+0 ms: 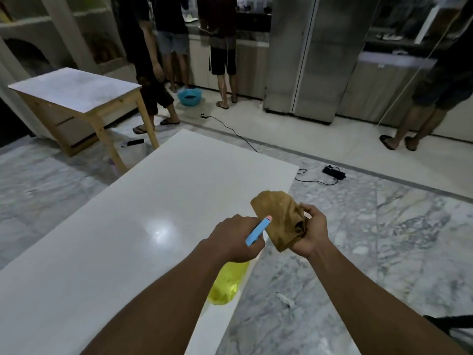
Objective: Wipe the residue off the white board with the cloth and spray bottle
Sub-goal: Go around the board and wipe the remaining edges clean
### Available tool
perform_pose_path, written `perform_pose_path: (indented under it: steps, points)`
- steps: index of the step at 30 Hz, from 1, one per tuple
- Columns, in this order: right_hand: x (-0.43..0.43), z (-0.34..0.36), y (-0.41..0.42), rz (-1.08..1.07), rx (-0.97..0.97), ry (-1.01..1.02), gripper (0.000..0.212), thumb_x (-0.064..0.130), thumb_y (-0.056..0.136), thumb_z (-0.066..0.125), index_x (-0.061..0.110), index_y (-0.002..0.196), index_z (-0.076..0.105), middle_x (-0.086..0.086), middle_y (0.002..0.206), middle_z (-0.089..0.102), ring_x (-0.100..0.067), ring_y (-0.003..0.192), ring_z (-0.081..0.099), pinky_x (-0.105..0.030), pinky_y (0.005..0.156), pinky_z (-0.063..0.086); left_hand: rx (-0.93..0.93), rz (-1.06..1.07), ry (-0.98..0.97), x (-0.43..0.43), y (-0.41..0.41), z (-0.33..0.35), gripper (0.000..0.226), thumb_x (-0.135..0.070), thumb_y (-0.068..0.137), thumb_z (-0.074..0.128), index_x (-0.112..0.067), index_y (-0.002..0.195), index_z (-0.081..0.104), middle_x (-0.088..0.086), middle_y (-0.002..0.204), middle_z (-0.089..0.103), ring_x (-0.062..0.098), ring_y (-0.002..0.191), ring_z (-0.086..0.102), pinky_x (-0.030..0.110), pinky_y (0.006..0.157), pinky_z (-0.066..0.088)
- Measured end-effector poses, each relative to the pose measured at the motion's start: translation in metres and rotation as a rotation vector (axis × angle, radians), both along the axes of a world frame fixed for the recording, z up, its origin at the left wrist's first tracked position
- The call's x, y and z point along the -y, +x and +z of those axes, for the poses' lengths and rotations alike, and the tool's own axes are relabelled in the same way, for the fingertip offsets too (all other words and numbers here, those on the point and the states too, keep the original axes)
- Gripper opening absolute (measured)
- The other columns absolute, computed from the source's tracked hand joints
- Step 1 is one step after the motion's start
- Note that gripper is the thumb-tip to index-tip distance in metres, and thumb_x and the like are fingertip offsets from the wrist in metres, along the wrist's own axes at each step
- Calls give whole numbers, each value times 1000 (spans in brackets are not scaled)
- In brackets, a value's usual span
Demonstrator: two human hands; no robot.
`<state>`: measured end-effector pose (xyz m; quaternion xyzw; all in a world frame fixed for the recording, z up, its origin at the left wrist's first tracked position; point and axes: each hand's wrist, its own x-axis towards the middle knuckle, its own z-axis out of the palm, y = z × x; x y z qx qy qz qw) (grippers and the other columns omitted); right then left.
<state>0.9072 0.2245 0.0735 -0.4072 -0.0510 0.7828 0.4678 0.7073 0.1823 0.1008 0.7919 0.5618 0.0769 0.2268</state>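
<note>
A large white board (143, 226) lies flat and fills the lower left, glossy with a light glare near its middle. My left hand (235, 239) grips the spray bottle (227, 283) by its neck above the board's right edge; the yellow body hangs below my wrist and the blue nozzle (257, 231) points at the cloth. My right hand (311, 230) holds a crumpled brown cloth (279, 221) just right of the nozzle, beyond the board's edge.
A wooden table (76, 90) with a white top stands at the back left. Several people stand along the kitchen counter and steel fridge (307, 55). A blue basin (190, 96), a black cable and power strip (334, 172) lie on the marble floor.
</note>
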Motion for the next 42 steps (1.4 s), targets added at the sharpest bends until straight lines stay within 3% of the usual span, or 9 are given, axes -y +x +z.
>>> perform_pose_path:
  steps: [5,11,14,17,20,23,26,30,42]
  points:
    - [-75,-2,18,84,16,37,45,43,94,54,6,105,77,-16,113,72,-32,98,71,-44,92,53,-54,-59,-28,-81,29,-4,16,-39,100,54,-24,107,55,-1,93,60,24,83,54,36,73,46]
    - [-191,-31,38,97,234,-22,33,29,98,50,8,117,68,-16,114,72,-29,97,71,-40,85,58,-32,78,-91,-167,57,-26,16,-35,98,53,-23,88,50,1,84,62,29,76,61,33,66,42]
    - [-256,-54,48,-4,702,-3,43,52,96,47,14,99,67,-10,98,71,-27,90,68,-39,84,55,3,146,-119,-200,62,-31,28,-42,91,43,-17,95,55,6,87,69,32,78,66,37,70,50]
    - [-313,-80,54,-9,1156,121,32,33,99,40,12,117,55,-15,105,65,-33,92,63,-41,76,53,72,207,-94,-228,66,-39,30,-43,91,40,-17,95,56,3,83,69,26,72,64,37,68,51]
    - [-354,-124,43,168,1371,211,45,24,97,43,7,138,41,-22,132,52,-39,122,49,-50,99,44,94,224,-76,-245,71,-49,17,-42,96,47,-26,89,48,-4,75,62,18,64,57,30,62,40]
    - [-365,-168,21,457,1652,165,74,63,90,35,9,140,37,-20,146,34,-39,139,27,-58,108,29,99,234,-93,-254,69,-58,21,-46,91,45,-26,90,51,-4,76,63,18,65,60,30,61,45]
    - [-365,-184,17,415,1912,284,59,53,90,41,12,133,45,-25,144,36,-45,138,26,-60,105,30,116,252,-115,-253,61,-61,23,-46,90,46,-25,93,56,-4,79,67,19,68,64,32,66,53]
    - [-371,-210,15,448,1968,336,55,36,97,41,15,147,32,-27,157,20,-47,146,10,-65,110,23,167,274,-73,-249,49,-69,20,-45,92,48,-27,88,54,-4,73,64,20,64,61,36,64,54]
    - [-296,-218,-33,520,2031,310,62,41,100,23,18,156,8,-19,164,2,-41,149,-5,-64,116,8,245,327,-26,-190,-1,-82,15,-43,91,49,-29,90,55,-6,76,67,18,66,64,32,63,54]
